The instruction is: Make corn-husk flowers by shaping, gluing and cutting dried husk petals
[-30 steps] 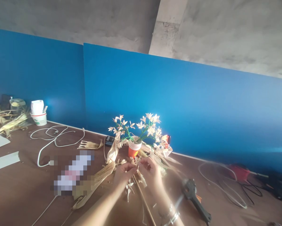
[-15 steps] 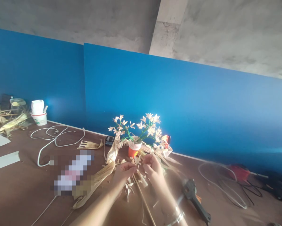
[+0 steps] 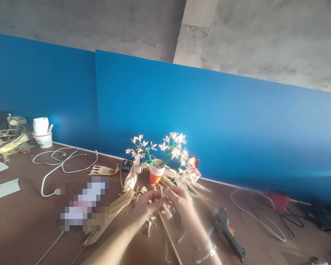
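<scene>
My left hand (image 3: 145, 205) and my right hand (image 3: 182, 202) meet over the brown table (image 3: 27, 228), fingertips pinched on a small pale husk flower (image 3: 162, 195) at the top of a thin wooden stick (image 3: 169, 237). The stick slants down toward the bottom edge. Just beyond stands an orange paper cup (image 3: 156, 174) holding green stems with several cream husk flowers (image 3: 160, 147). Dried corn husk strips (image 3: 112, 211) lie to the left of my hands.
A black glue gun (image 3: 227, 232) lies right of my right wrist. A white cable (image 3: 60, 165) loops at the left, near a white cup (image 3: 42, 132) and more husks. Red and black tools with cords sit far right. A blue wall panel (image 3: 237, 121) backs the table.
My right hand drew in closer to the left, its fingers now pinched on the husk flower. The view shifted slightly.
</scene>
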Tool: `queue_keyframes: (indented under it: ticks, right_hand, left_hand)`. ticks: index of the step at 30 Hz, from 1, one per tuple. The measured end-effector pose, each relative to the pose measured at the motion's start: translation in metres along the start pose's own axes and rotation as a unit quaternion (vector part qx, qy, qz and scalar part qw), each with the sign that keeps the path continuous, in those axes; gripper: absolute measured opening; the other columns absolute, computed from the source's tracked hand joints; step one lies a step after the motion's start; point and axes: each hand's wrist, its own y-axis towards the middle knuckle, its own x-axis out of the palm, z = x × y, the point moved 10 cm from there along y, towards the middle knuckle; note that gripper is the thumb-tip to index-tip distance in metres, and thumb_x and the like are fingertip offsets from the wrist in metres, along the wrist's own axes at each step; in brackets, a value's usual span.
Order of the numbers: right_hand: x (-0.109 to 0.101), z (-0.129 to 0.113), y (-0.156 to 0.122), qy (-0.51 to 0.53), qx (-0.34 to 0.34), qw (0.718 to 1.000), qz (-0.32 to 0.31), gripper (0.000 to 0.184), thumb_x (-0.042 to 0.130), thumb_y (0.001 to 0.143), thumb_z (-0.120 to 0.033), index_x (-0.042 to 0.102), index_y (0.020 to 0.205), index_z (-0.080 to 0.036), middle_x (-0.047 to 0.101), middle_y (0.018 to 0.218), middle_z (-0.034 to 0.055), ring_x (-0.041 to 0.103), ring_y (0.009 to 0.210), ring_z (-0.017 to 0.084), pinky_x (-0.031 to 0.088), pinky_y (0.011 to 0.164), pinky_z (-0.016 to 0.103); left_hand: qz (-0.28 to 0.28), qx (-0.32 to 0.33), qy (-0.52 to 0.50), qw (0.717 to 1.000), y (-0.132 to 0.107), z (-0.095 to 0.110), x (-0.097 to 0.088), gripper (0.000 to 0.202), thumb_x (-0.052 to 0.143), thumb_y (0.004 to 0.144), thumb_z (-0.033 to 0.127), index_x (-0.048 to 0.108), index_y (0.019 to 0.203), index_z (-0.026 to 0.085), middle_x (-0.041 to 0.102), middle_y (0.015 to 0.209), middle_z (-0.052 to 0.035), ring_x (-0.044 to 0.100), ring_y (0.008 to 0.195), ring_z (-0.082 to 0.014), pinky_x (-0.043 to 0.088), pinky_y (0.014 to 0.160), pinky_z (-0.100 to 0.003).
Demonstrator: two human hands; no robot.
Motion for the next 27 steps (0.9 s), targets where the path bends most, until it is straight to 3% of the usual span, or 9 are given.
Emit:
queue_keyframes:
  ticks: [3,6,11,16,22,27]
  right_hand:
    - [0.002,0.003,0.001,-0.003,0.001,1.000,-0.006,0.024,0.073,0.067,-0.038,0.066,0.063,-0.015,0.056,0.052,-0.0015,0.047,0.052,0.012,0.032,0.051,0.025]
    - [0.000,0.000,0.000,-0.020,-0.019,1.000,0.011,0.025,0.072,0.069,-0.039,0.067,0.063,-0.015,0.059,0.054,-0.0002,0.049,0.054,0.013,0.034,0.053,0.026]
    - [0.003,-0.002,0.000,-0.037,-0.045,0.998,0.020,0.026,0.071,0.069,-0.039,0.070,0.064,-0.014,0.064,0.060,0.0031,0.053,0.059,0.016,0.039,0.058,0.027]
    - [0.013,0.001,-0.001,-0.038,-0.048,0.998,-0.006,0.028,0.068,0.072,-0.040,0.067,0.064,-0.014,0.057,0.055,-0.0003,0.045,0.054,0.012,0.033,0.054,0.026]
    - [0.011,-0.006,-0.005,-0.061,-0.059,0.996,0.016,0.024,0.067,0.072,-0.035,0.066,0.061,-0.014,0.056,0.055,-0.0005,0.044,0.056,0.013,0.033,0.055,0.027]
    - [0.011,-0.011,-0.008,-0.045,-0.065,0.997,0.024,0.027,0.072,0.068,-0.039,0.067,0.058,-0.014,0.057,0.054,0.0000,0.046,0.057,0.014,0.034,0.055,0.027]
  left_hand:
    - [0.063,0.065,0.079,0.993,-0.005,0.018,-0.011,0.034,0.075,0.072,0.042,0.073,0.098,0.021,0.073,0.090,-0.0043,0.064,0.080,-0.0201,0.048,0.071,-0.030]
    - [0.114,0.117,0.148,0.975,-0.011,0.031,-0.016,0.025,0.073,0.075,0.040,0.070,0.092,0.023,0.071,0.089,-0.0026,0.063,0.085,-0.0210,0.049,0.079,-0.033]
    - [0.119,0.141,0.190,0.964,-0.015,0.033,-0.013,0.019,0.068,0.077,0.034,0.068,0.092,0.023,0.069,0.087,-0.0018,0.063,0.085,-0.0210,0.049,0.079,-0.033]
    - [0.130,0.114,0.190,0.967,-0.014,0.028,-0.016,0.016,0.064,0.080,0.036,0.066,0.085,0.021,0.068,0.083,-0.0029,0.062,0.081,-0.0216,0.048,0.077,-0.034]
    - [0.134,0.128,0.202,0.962,-0.017,0.032,-0.015,0.021,0.063,0.082,0.041,0.065,0.079,0.021,0.068,0.079,-0.0023,0.061,0.078,-0.0207,0.048,0.074,-0.033]
    - [0.154,0.177,0.246,0.940,-0.020,0.035,-0.015,0.023,0.058,0.088,0.041,0.068,0.083,0.022,0.070,0.080,-0.0035,0.064,0.078,-0.0208,0.050,0.074,-0.033]
